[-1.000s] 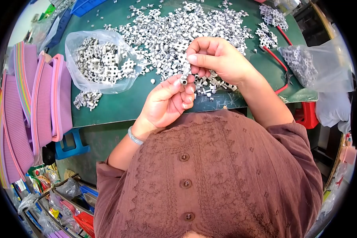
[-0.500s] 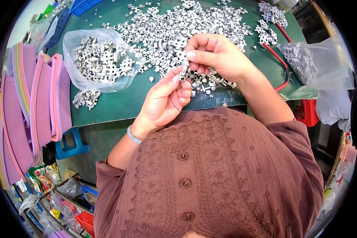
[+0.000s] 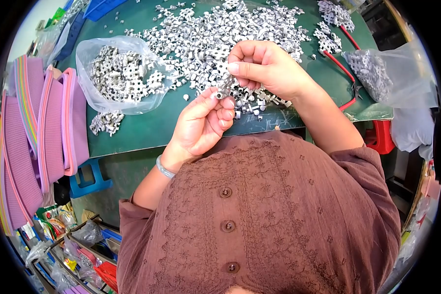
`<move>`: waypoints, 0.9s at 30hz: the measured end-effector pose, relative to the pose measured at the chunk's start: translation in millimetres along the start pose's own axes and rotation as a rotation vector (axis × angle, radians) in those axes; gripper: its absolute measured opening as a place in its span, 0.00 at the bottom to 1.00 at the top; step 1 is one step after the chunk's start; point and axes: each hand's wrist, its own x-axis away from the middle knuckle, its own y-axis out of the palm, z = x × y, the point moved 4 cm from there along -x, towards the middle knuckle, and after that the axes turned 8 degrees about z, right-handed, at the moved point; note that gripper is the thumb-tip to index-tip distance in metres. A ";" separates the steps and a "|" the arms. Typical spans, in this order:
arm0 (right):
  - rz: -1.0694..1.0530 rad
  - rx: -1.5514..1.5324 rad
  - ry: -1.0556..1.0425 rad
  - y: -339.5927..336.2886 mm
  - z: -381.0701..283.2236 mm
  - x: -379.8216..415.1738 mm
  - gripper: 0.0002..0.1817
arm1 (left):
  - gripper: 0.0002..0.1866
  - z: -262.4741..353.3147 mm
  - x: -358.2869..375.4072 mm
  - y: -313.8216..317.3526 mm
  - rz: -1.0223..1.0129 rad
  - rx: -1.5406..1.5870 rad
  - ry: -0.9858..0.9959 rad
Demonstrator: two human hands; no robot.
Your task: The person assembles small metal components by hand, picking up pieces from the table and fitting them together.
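Note:
My left hand (image 3: 204, 122) is closed in a pinch at the lower end of a small grey connector piece (image 3: 220, 94) with a round hole. Above it, my right hand (image 3: 267, 68) has thumb and forefinger pressed together at the upper end of the same piece; my fingers partly cover it. Both hands are raised over the near edge of a large pile of loose grey connector pieces (image 3: 201, 36). Several white-ended pieces (image 3: 256, 106) lie on the table just below my hands.
On the green table (image 3: 147, 132), a clear bag (image 3: 85, 63) of joined grey pieces stands left. Red-handled pliers (image 3: 345, 68) lie right, near another filled bag (image 3: 370, 73). Purple woven straps (image 3: 49, 122) hang at the left edge; blue (image 3: 90, 179) and red (image 3: 379, 137) stools stand below.
The lower end of the connector piece has shifted slightly left and up between my fingers. My left fingertips have changed their hold a little; my right hand has hardly moved.

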 end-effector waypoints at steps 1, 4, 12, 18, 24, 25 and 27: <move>-0.009 -0.005 -0.010 0.2 -0.1 0.1 0.06 | 0.08 0.0 -0.4 -0.8 -0.003 0.002 0.003; -0.008 0.005 -0.019 0.9 -2.0 1.1 0.06 | 0.08 0.1 -1.0 -2.2 -0.007 0.001 0.008; -0.023 0.060 -0.069 3.3 -8.7 4.8 0.06 | 0.10 0.4 -2.1 -4.3 -0.023 -0.003 0.023; -0.036 0.059 -0.093 4.1 -10.5 5.7 0.05 | 0.10 0.4 -1.7 -2.8 -0.011 -0.004 0.020; -0.016 0.043 -0.067 2.2 -7.5 4.0 0.06 | 0.08 0.3 -0.9 -2.4 0.012 -0.025 0.033; -0.011 0.044 -0.059 1.6 -6.5 3.7 0.06 | 0.07 0.2 -0.5 -1.9 0.011 -0.034 0.035; 0.005 0.046 -0.047 1.1 -5.2 3.3 0.06 | 0.06 0.3 -0.1 -1.0 0.012 -0.045 0.035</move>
